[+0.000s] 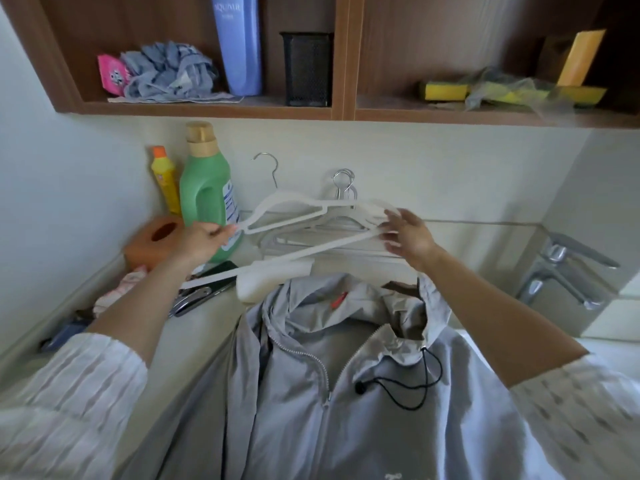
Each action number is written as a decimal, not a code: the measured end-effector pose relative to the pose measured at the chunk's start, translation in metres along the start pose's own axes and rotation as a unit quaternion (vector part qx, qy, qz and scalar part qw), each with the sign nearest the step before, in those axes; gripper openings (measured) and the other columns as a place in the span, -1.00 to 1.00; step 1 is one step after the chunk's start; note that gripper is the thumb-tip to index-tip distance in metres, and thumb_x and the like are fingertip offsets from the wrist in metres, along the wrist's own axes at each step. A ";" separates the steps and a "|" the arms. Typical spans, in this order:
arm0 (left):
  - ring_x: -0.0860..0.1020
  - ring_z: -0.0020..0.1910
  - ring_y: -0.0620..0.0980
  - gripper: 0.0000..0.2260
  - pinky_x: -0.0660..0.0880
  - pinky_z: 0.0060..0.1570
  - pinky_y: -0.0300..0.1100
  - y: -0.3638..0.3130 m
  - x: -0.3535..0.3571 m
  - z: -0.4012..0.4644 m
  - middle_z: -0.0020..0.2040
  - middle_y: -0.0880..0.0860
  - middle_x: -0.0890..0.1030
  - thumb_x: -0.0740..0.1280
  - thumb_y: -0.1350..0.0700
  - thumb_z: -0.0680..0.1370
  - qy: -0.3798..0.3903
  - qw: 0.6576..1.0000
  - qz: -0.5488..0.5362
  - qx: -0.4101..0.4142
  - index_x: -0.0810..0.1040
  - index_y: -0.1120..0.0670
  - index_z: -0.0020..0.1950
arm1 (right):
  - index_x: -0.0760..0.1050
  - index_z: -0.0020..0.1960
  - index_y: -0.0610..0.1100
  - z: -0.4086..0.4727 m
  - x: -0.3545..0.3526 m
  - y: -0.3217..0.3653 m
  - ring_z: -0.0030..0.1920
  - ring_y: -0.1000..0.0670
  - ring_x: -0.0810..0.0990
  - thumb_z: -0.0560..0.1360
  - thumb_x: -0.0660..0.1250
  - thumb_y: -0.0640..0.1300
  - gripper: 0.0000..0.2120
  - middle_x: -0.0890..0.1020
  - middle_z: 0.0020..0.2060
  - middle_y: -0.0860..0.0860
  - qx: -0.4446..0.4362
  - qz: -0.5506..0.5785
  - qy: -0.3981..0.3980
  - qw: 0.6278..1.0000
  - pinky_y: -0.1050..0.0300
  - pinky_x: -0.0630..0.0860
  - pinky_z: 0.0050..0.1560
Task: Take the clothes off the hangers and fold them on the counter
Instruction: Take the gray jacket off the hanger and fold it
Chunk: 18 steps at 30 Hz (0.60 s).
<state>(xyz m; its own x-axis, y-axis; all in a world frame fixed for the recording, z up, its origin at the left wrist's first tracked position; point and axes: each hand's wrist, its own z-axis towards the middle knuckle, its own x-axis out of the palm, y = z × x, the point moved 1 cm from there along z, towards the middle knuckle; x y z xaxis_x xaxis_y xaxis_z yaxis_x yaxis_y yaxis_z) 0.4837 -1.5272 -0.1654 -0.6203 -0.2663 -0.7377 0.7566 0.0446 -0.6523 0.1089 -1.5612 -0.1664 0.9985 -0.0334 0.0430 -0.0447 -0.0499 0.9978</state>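
Pinching white hanger [294, 216]: left hand [201, 242]; right hand [408, 233] spread, touching it.

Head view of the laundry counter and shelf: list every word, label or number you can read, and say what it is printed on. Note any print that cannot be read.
"QUAIR": the legible letters on the tall blue bottle; a first letter is unclear and the line beneath is too small.
Green detergent bottle: label blurred, unreadable.
Yellow bottle: print too small.
Pink packet: print blurred.
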 end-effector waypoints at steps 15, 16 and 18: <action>0.59 -0.09 0.14 -0.81 0.46 -0.13 -0.08 -0.026 0.116 0.124 -0.13 0.13 0.64 0.31 -0.01 0.56 0.035 0.992 0.095 0.076 0.60 0.09 -0.09 | 0.63 0.11 -0.10 0.093 -0.071 -0.053 0.04 -0.13 0.60 0.51 0.35 -0.05 -0.78 0.68 -0.04 -0.10 -0.005 -0.404 -0.185 0.896 0.15 0.47 -0.02; 0.59 -0.07 0.14 -0.81 0.46 -0.12 -0.09 -0.024 0.123 0.126 -0.11 0.14 0.65 0.32 0.00 0.56 0.036 0.991 0.104 0.071 0.61 0.10 -0.08 | 0.62 0.11 -0.09 0.097 -0.071 -0.057 0.05 -0.13 0.60 0.51 0.36 -0.03 -0.76 0.68 -0.03 -0.09 -0.002 -0.412 -0.183 0.893 0.13 0.48 -0.01; 0.60 -0.03 0.13 -0.84 0.51 -0.05 -0.08 -0.018 0.136 0.131 -0.06 0.13 0.67 0.35 0.03 0.54 0.031 0.992 0.108 0.059 0.64 0.09 -0.07 | 0.56 0.16 -0.07 0.106 -0.073 -0.067 0.08 -0.13 0.59 0.48 0.38 0.00 -0.72 0.66 0.00 -0.07 0.004 -0.422 -0.194 0.886 0.11 0.48 0.02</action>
<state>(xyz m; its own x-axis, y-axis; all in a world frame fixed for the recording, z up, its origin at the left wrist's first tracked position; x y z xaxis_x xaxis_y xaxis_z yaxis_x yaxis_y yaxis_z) 0.4128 -1.6904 -0.2310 -0.4498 -0.2033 -0.8697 0.8899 -0.0192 -0.4557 0.0356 -1.6613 -0.2419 0.5910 -0.3209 -0.7401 0.7103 -0.2280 0.6660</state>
